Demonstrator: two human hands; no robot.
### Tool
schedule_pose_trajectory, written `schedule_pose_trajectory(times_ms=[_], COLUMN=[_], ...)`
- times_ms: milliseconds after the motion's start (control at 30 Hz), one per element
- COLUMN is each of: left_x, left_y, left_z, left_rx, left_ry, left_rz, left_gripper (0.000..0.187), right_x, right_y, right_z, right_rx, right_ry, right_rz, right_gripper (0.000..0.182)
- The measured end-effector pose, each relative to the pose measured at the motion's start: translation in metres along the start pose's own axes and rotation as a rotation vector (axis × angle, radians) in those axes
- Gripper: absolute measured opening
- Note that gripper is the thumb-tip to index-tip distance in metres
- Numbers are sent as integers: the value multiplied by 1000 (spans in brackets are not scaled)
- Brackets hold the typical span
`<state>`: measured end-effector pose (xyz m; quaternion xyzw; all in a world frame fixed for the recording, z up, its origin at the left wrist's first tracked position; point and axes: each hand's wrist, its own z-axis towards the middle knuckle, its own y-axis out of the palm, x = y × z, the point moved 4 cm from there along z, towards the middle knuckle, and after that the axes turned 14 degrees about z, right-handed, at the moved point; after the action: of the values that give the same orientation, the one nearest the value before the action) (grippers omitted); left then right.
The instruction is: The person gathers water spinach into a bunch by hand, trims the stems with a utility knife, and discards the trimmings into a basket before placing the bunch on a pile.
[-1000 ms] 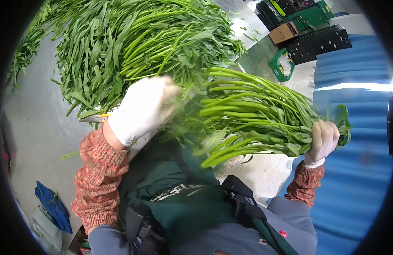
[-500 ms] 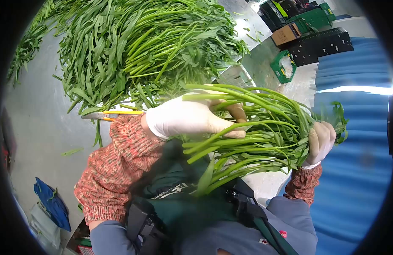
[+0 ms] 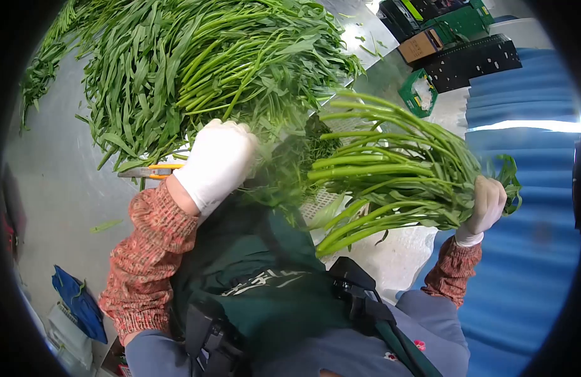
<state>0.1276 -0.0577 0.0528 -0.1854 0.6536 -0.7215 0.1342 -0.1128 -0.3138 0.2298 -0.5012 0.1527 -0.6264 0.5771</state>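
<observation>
Closest in, green apron [image 3: 265, 295] and black harness buckle [image 3: 356, 295] at the chest, patterned knit sleeves on both forearms. Right hand [image 3: 485, 207], white-gloved, out to the right at chest height, grip clamped around the leafy end of a bundle of greens [image 3: 391, 173]. Stalks fanning leftward from that fist, cut ends pointing toward the middle, whole bundle held in the air above a pale perforated crate [image 3: 325, 204] and clear of the tabletop [image 3: 58, 188]. Left hand [image 3: 218, 160], also white-gloved, raised just left of the stalk ends, back of the glove to the camera; blurred leaves right beside it, so cannot tell whether that grip is closed on anything or loose. Just behind the left wrist, a yellow-handled tool [image 3: 149, 171] lying flat on the grey metal tabletop. Beyond it, a big heap of loose greens [image 3: 202, 63] spread across the surface. Farthest off, upper right, a cardboard box [image 3: 419, 45], black crates [image 3: 472, 60] and a green basket [image 3: 416, 94] on the floor.
</observation>
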Motion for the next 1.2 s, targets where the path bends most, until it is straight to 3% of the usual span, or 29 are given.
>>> schedule_pose_trajectory(times_ms=[33,133,167,267,300,333,400,500,600,633,767,867,967,1067,1133,1200], left_x=[-2,4,3,11,19,25,41,54,53,54,38,16,1,7,22,37], left_y=[0,-27,-27,-43,-47,-50,-50,-33,-31,-38,-23,6,6,-20,-34,-36], left_z=[0,1,3,9,11,15,26,39,38,33,22,13,14,12,9,13], left_rx=[26,404,393,357,379,497,642,366,303,486,616,255,336,226,140,305], left_ry=[-44,-66,-107,-134,-129,-86,-73,-17,-91,-40,-115,-117,-234,-249,-66,184], left_rz=[-89,-468,-748,-983,-1055,-891,-887,-1272,-1102,-712,-116,-72,-788,-1396,-1464,-971], left_gripper=[17,20,21,17,14,14,15,18,18,15,18,9,16,28,44,52], right_x=[2,-1,-3,-7,-8,-10,-14,-19,-20,-19,-11,1,8,3,2,-3], right_y=[1,1,1,2,2,3,4,6,6,7,7,9,15,18,18,19], right_z=[-2,2,4,9,11,12,16,20,22,21,17,8,3,15,17,24], right_rx=[4,3,4,4,4,2,-5,-15,-21,-23,15,31,33,-6,-21,-24], right_ry=[9,29,16,-15,-20,-25,-28,-49,-40,-46,-12,68,141,190,173,155], right_rz=[-11,-10,3,32,39,46,67,89,101,87,31,41,43,107,101,127], right_gripper=[44,44,44,44,44,44,44,43,43,42,40,49,54,56,57,57])
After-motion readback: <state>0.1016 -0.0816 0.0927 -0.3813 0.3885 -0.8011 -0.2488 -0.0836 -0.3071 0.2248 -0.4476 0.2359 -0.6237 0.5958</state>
